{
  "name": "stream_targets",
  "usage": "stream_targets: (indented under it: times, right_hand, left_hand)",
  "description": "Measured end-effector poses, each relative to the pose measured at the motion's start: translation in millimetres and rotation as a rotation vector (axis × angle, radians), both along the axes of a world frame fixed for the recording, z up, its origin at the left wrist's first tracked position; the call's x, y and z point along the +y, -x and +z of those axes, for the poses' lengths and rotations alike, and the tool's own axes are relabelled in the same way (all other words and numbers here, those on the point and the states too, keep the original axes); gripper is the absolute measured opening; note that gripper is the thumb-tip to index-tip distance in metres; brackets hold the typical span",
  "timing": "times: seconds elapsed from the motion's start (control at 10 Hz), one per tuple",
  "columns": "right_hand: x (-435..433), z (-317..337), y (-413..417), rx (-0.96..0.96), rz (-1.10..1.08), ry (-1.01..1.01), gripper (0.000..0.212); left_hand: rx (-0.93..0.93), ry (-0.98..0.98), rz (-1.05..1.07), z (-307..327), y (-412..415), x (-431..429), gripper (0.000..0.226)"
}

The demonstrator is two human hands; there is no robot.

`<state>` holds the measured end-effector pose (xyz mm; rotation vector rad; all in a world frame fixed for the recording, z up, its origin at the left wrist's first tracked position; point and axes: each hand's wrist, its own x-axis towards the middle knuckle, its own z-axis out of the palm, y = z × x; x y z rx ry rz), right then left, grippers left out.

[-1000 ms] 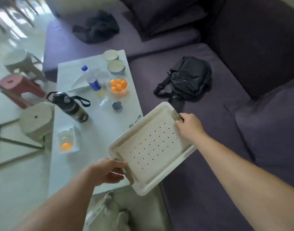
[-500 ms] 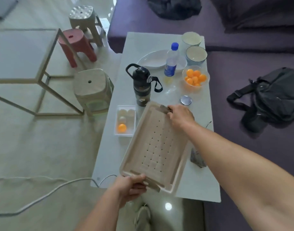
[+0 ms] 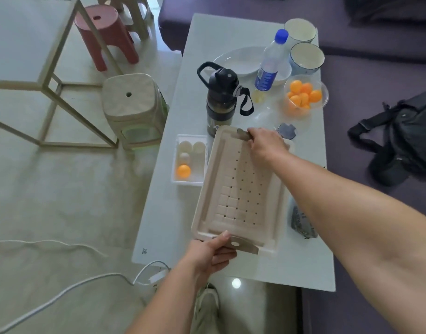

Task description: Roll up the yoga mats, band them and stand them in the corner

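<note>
No yoga mat or band is in view. I hold a beige perforated tray (image 3: 233, 201) over the near half of the white table (image 3: 173, 213). My left hand (image 3: 210, 255) grips the tray's near handle, thumb on top. My right hand (image 3: 265, 143) grips the far handle, beside a black flask (image 3: 220, 97). Whether the tray touches the tabletop cannot be told.
On the table stand a clear box of balls (image 3: 190, 160), a bowl of orange balls (image 3: 303, 96), a water bottle (image 3: 269, 61), two bowls and a plate. Stools (image 3: 132, 107) and a metal frame stand left; a purple sofa with a black bag (image 3: 407, 136) lies right. A white cable (image 3: 69, 288) crosses the floor.
The tray has come from above the sofa edge to over the table and turned lengthwise. The view swung left and down, and both hands kept their hold.
</note>
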<state>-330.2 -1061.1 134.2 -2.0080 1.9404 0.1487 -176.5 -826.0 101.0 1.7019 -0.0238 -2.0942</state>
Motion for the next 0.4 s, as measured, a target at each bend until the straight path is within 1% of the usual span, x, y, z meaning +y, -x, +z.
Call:
stream_targets:
  times: [0.1, 0.2, 0.3, 0.4]
  right_hand:
    - [4, -3, 0, -0.053, 0.071, -0.053, 0.036]
    - [15, 4, 5, -0.124, 0.091, -0.107, 0.049]
    - [36, 23, 20, -0.201, 0.047, -0.126, 0.045]
    - [75, 55, 40, -0.304, -0.036, -0.140, 0.044]
  left_hand:
    - [-0.016, 0.001, 0.022, 2, 5, 2, 0.033]
    - [-0.045, -0.006, 0.021, 12, 9, 0, 0.035]
    - [-0.051, -0.032, -0.066, 23, 12, 4, 0.035]
    - [-0.071, -0.061, -0.098, 52, 27, 18, 0.028]
